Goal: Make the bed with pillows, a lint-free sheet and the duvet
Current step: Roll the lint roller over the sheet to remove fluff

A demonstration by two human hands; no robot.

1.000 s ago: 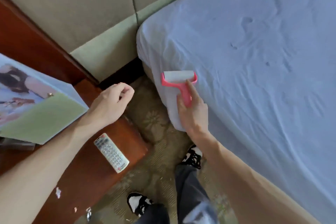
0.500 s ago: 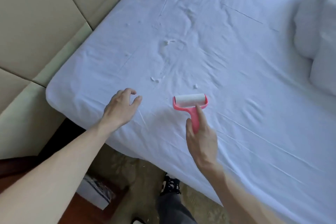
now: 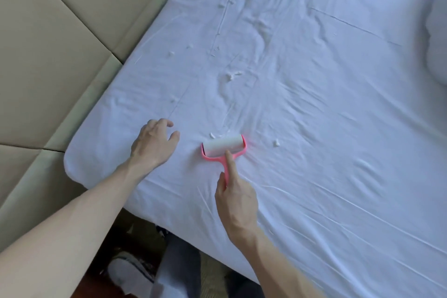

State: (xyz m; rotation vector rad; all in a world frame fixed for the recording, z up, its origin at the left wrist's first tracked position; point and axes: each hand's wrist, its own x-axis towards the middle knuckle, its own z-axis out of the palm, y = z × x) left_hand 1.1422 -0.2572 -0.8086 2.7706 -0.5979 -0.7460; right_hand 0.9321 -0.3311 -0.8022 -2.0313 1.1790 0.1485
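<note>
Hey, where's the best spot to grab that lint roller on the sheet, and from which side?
The pink handle, from the near side: it is a slim straight bar pointing back toward the person. The sticky drum lies on the sheet, and the yoke closes both its ends, so neither offers a clean hold.

Light: you have bright, cool daylight over the sheet point(image 3: 314, 109), strongest top right | Shadows: soft, thin lines along the creases; floor point(image 3: 135, 232) under the bed edge is dark | Blur: shoe point(image 3: 128, 271) and white bundle point(image 3: 437, 31) at right are smeared | Edges: headboard point(image 3: 60, 43) seams bow slightly
</note>
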